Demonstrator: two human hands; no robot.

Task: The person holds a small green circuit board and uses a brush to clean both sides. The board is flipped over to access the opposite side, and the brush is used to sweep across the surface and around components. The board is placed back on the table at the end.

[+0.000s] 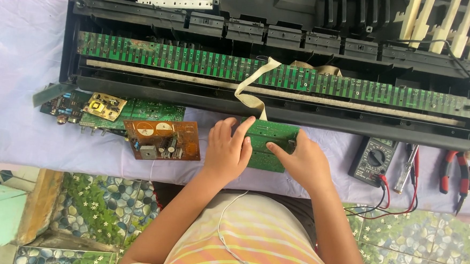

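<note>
A small green circuit board (270, 133) lies on the pale cloth just in front of an opened electronic keyboard chassis (279, 114). My left hand (226, 149) rests on the board's left end, fingers curled over its top edge. My right hand (301, 161) grips the board's right end, thumb lying across its face. A beige flat ribbon cable (252, 80) loops from the board up to the long green key-contact board (195, 64) inside the chassis.
To the left lie a brown circuit board (163, 139), a green one (139, 111) and a smaller board (104, 106). To the right are a multimeter (373, 159) with red and black leads, a pen-like tool (406, 169) and red-handled pliers (454, 171). Loose cream keys (447, 22) sit at the back right.
</note>
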